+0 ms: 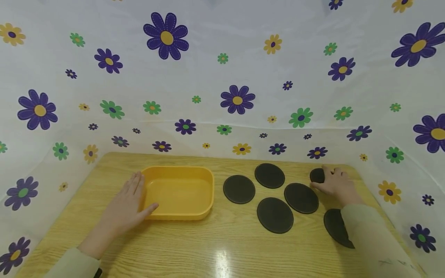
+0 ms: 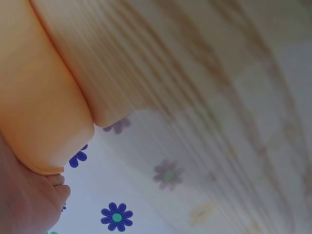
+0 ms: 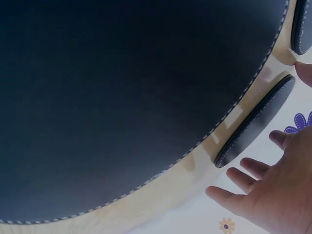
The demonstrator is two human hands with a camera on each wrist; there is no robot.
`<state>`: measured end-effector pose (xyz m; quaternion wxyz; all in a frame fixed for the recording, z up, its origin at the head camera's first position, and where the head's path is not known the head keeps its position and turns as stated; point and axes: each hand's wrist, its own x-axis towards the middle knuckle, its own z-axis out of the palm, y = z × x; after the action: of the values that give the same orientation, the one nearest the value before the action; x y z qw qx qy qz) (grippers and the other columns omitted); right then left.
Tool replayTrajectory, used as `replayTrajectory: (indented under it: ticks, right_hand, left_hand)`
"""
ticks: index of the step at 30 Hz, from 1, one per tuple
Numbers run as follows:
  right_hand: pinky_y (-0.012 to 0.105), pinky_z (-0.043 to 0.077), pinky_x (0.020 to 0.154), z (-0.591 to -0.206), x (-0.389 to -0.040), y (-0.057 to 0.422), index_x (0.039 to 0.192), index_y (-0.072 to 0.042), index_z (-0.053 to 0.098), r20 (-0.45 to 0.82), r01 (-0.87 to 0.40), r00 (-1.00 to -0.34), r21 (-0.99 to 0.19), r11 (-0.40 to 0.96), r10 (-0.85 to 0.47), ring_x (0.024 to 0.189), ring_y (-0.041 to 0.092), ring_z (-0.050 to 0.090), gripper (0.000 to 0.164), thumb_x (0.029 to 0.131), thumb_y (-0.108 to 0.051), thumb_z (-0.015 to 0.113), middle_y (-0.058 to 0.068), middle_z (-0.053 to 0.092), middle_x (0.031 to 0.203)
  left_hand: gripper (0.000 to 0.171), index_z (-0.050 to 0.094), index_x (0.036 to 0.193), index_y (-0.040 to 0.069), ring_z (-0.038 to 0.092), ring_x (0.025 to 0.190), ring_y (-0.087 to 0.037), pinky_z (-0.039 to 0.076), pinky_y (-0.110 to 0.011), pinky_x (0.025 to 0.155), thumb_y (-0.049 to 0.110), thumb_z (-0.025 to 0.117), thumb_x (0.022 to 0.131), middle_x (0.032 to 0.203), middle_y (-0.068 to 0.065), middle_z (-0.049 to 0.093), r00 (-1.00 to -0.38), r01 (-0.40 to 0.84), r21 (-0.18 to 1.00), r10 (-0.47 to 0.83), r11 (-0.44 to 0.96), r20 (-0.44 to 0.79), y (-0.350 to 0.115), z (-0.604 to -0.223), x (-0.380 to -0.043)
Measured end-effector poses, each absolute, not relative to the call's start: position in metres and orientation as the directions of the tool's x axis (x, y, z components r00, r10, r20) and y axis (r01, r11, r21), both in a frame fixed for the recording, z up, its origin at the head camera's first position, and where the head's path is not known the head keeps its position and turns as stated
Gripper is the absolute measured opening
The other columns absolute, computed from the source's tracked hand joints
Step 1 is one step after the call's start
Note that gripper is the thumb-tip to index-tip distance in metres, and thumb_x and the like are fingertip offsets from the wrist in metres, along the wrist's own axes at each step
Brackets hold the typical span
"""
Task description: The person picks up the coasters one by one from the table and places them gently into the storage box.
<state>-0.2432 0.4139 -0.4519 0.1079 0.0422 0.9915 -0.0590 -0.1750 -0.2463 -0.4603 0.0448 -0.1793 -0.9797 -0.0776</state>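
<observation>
A yellow rectangular plastic tray [image 1: 177, 216] lies left of the middle of the table. My left hand [image 1: 123, 206] rests against its left side, fingers straight and together, thumb stretched over the near rim. In the left wrist view, the tray's wall [image 2: 44, 97] touches this hand. At the back right, my right hand [image 1: 337, 184] hovers over a black round coaster [image 1: 317, 175], partly covering it. The right wrist view shows the fingers spread beside that coaster [image 3: 256, 122], with a gap between. Another black coaster [image 1: 337, 227] lies partly under the right sleeve.
Several black coasters with stitched edges, among them one coaster [image 1: 239, 189] nearest the tray, lie flat between the tray and my right hand. The wood-grain table [image 1: 194, 247] meets a flowered white cloth [image 1: 208, 77] behind and at both sides.
</observation>
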Motion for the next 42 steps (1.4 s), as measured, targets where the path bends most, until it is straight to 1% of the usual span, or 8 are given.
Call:
replayTrajectory:
  ticks: [3,7,16,24,30,35,38,42]
  right_hand:
    - [0.087,0.040,0.100,-0.452,-0.243,0.414,0.162,0.011,0.016,-0.259,0.123,-0.962,-0.149,0.981,0.082,0.136,0.078,0.024,0.105,0.099,-0.063,0.054,0.057,0.019,0.149]
    - [0.087,0.039,0.101,-0.451,-0.244,0.414,0.162,0.011,0.017,-0.273,0.129,-0.959,-0.165,0.978,0.080,0.136,0.078,0.023,0.103,0.099,-0.062,0.053,0.058,0.019,0.148]
    - [0.085,0.039,0.103,-0.450,-0.251,0.419,0.158,0.013,0.025,-0.237,0.112,-0.969,-0.154,0.982,0.073,0.132,0.078,0.027,0.100,0.098,-0.059,0.058,0.060,0.025,0.140]
    - [0.080,0.041,0.098,-0.447,-0.252,0.419,0.151,0.013,0.032,-0.246,0.144,-0.964,-0.159,0.977,0.102,0.122,0.072,0.034,0.102,0.092,-0.064,0.063,0.056,0.033,0.129]
    - [0.080,0.042,0.098,-0.447,-0.254,0.417,0.153,0.013,0.029,-0.226,0.135,-0.969,-0.167,0.977,0.096,0.124,0.071,0.032,0.101,0.092,-0.061,0.064,0.055,0.033,0.130]
    - [0.081,0.042,0.099,-0.442,-0.255,0.408,0.152,0.014,0.032,-0.187,0.101,-0.980,-0.145,0.984,0.073,0.127,0.071,0.033,0.102,0.091,-0.060,0.066,0.055,0.035,0.131]
    - [0.081,0.044,0.097,-0.437,-0.254,0.400,0.153,0.012,0.033,-0.180,0.085,-0.982,-0.127,0.988,0.061,0.127,0.069,0.033,0.102,0.091,-0.062,0.067,0.053,0.036,0.131]
    - [0.079,0.050,0.089,-0.429,-0.252,0.388,0.153,0.008,0.035,-0.166,0.061,-0.985,-0.101,0.993,0.044,0.127,0.067,0.036,0.102,0.090,-0.064,0.067,0.051,0.035,0.132]
  left_hand:
    - [0.105,0.021,0.161,-0.017,0.022,0.160,-0.054,0.027,-0.062,0.130,0.064,0.053,0.103,0.172,-0.036,0.017,-0.932,0.359,0.136,0.344,0.923,0.117,-0.247,-0.461,-0.175]
    - [0.106,0.020,0.161,-0.017,0.021,0.160,-0.054,0.025,-0.061,0.132,0.065,0.053,0.103,0.172,-0.036,0.016,-0.928,0.366,0.129,0.351,0.922,0.125,-0.247,-0.460,-0.176]
    - [0.106,0.023,0.160,-0.018,0.023,0.159,-0.054,0.027,-0.061,0.131,0.066,0.053,0.102,0.171,-0.037,0.020,-0.923,0.375,0.099,0.361,0.922,0.132,-0.247,-0.460,-0.178]
    - [0.106,0.024,0.160,-0.019,0.024,0.158,-0.055,0.030,-0.063,0.129,0.066,0.052,0.103,0.170,-0.038,0.020,-0.921,0.380,0.087,0.367,0.921,0.133,-0.245,-0.457,-0.177]
    - [0.107,0.024,0.160,-0.019,0.024,0.158,-0.055,0.029,-0.063,0.130,0.068,0.051,0.103,0.170,-0.038,0.021,-0.921,0.382,0.096,0.369,0.919,0.128,-0.245,-0.458,-0.176]
    - [0.109,0.023,0.159,-0.019,0.023,0.158,-0.055,0.028,-0.063,0.130,0.069,0.052,0.102,0.170,-0.038,0.018,-0.921,0.382,0.103,0.369,0.918,0.123,-0.246,-0.458,-0.176]
    - [0.111,0.022,0.160,-0.019,0.022,0.159,-0.055,0.028,-0.063,0.130,0.070,0.052,0.101,0.171,-0.038,0.016,-0.921,0.382,0.106,0.369,0.918,0.120,-0.247,-0.459,-0.176]
    - [0.111,0.022,0.160,-0.019,0.021,0.160,-0.054,0.027,-0.062,0.130,0.069,0.053,0.100,0.171,-0.037,0.016,-0.923,0.378,0.116,0.365,0.919,0.119,-0.247,-0.460,-0.176]
